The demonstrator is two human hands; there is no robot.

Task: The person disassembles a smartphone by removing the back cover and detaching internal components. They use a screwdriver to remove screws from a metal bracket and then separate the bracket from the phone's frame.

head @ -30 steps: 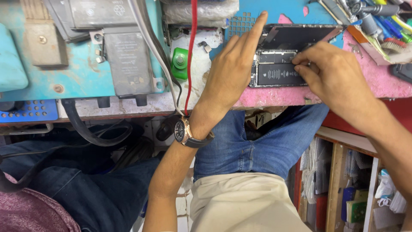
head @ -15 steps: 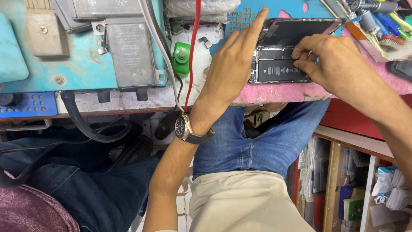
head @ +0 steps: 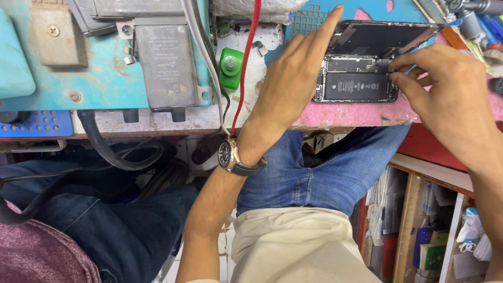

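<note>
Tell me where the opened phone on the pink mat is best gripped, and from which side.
Probably by the long edges of the opened phone, from the bench's near edge. It lies flat with its battery and boards exposed, so pressing on top looks risky. The left hand already steadies its left end; the right hand works at its right end.

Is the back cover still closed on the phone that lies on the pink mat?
No, the phone lies open, with its black battery and inner parts showing between the left hand and the right hand.

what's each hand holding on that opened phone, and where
Left hand steadies the opened phone at its left edge. Right hand pinches something small at its right side; too small to tell.
</note>
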